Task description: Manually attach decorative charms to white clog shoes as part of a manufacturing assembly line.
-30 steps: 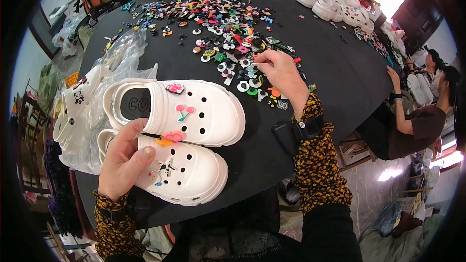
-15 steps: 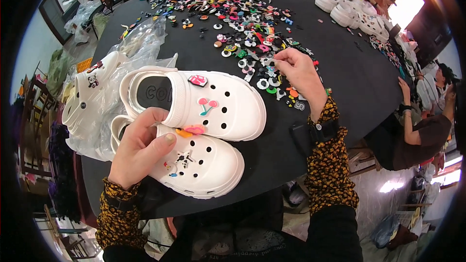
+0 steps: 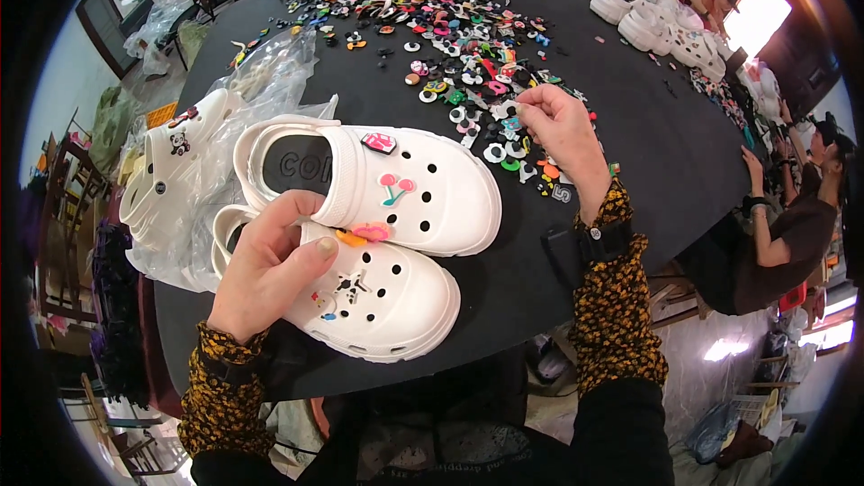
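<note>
Two white clogs lie side by side in front of me. The farther clog (image 3: 454,189) bears a pink box-shaped charm and a cherry charm (image 3: 394,189). On the nearer clog (image 3: 418,310) are a black-and-white charm and small colourful ones. My left hand (image 3: 274,265) is closed round the nearer clog's upper, thumb on top. By its thumb tip sit an orange charm and a pink charm (image 3: 371,231); whether they are held or fixed is unclear. Over the near end of the loose charm pile (image 3: 405,7), my right hand (image 3: 562,130) pinches a whitish shoe charm (image 3: 506,112).
A decorated white clog (image 3: 184,148) and clear plastic bags (image 3: 279,72) lie at the left of the black table (image 3: 630,216). More white clogs (image 3: 643,22) stand at the far right. Other people work round the table, one at the right edge (image 3: 792,234).
The whole view has shifted slightly. My left hand keeps its hold on the clog, and my right hand stays at the charm pile with its fingertips pinched.
</note>
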`<action>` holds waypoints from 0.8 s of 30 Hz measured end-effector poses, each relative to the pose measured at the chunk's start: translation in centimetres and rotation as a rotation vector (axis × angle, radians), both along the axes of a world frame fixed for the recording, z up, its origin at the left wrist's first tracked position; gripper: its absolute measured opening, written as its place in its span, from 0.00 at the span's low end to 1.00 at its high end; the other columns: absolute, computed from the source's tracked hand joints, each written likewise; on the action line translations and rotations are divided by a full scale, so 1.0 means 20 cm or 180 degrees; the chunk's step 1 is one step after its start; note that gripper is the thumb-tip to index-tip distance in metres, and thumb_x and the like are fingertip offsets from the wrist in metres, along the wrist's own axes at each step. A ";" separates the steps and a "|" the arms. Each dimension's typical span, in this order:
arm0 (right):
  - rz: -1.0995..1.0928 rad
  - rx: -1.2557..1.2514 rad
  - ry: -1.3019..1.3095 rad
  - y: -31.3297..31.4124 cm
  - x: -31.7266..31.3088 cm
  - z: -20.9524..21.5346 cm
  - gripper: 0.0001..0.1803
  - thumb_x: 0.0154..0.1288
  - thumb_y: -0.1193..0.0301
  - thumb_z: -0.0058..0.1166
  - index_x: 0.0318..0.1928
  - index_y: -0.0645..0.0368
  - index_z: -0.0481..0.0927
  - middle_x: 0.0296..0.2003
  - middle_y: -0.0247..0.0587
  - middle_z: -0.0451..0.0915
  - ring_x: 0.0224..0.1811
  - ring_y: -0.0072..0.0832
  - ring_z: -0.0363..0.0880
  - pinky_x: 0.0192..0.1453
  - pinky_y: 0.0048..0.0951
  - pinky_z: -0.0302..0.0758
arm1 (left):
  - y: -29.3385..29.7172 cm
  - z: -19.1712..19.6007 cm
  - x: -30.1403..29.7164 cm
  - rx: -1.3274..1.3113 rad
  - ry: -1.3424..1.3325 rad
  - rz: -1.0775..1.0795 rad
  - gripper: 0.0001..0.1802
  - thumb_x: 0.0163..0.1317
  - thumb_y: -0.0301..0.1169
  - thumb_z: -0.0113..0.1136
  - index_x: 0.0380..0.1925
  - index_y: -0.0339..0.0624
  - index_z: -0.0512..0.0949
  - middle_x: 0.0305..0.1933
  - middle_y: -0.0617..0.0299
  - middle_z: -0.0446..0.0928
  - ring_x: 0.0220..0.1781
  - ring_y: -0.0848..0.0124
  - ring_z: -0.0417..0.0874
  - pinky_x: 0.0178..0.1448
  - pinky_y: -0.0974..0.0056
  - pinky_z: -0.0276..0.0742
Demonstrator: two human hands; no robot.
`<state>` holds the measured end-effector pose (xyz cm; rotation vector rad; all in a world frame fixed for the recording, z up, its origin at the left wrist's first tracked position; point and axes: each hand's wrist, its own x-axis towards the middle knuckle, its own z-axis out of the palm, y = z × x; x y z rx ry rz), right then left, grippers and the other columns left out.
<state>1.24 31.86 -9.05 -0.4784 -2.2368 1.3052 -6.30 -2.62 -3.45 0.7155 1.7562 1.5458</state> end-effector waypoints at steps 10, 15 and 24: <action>0.0575 -0.0082 0.0593 -0.30 0.05 0.18 0.07 0.60 0.76 0.57 0.38 0.66 0.79 0.29 0.32 0.79 0.29 0.15 0.74 0.34 0.19 0.71 | 0.02 -0.02 0.00 0.0056 -0.0054 0.0054 0.14 0.60 0.24 0.54 0.47 0.38 0.70 0.41 0.61 0.79 0.39 0.81 0.78 0.44 0.72 0.75; 0.0776 0.1189 0.0657 -0.53 0.11 0.28 0.04 0.59 0.76 0.55 0.35 0.63 0.77 0.30 0.39 0.79 0.33 0.31 0.78 0.38 0.30 0.73 | 0.01 0.01 0.00 0.0019 0.0013 -0.0065 0.15 0.60 0.25 0.52 0.48 0.38 0.71 0.42 0.62 0.78 0.41 0.80 0.77 0.46 0.73 0.73; 0.0755 0.2086 0.0631 -0.58 0.14 0.26 0.04 0.57 0.78 0.55 0.34 0.64 0.77 0.32 0.44 0.77 0.37 0.38 0.76 0.43 0.34 0.73 | 0.01 -0.03 -0.02 0.0001 0.0168 -0.0143 0.14 0.60 0.24 0.51 0.48 0.38 0.71 0.42 0.63 0.78 0.41 0.81 0.77 0.46 0.74 0.73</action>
